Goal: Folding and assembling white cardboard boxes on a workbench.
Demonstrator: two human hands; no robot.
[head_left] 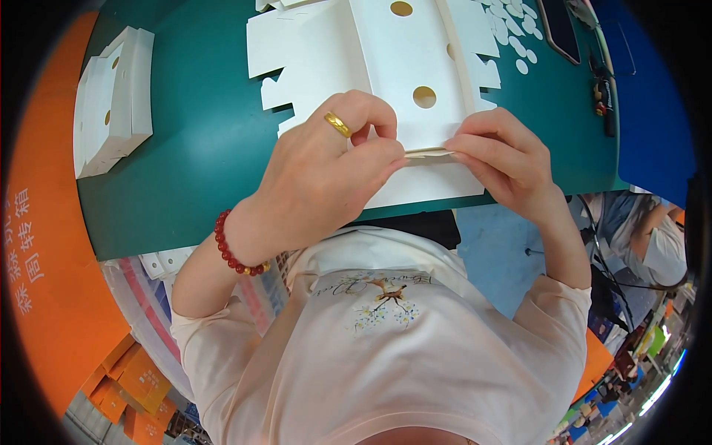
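In front of me a white cardboard box blank (393,59) lies partly folded, with round holes in its middle panel and notched flaps spread to both sides. My left hand (326,156) pinches the near end flap at its left corner; a gold ring and a red bead bracelet are on this hand and wrist. At the right corner of the same flap, the fingers of my right hand (508,156) are closed on the folded edge. Between the two hands the flap's edge is doubled over and stands up slightly. The left fingers cover part of the panel.
A folded white box (137,96) stands at the left of the green table (193,170). Loose white oval cutouts (512,30) and a dark phone (560,30) lie at the far right, near a dark pen-like tool (608,104). Orange crates (44,185) rise at the left. Another person (656,245) sits at right.
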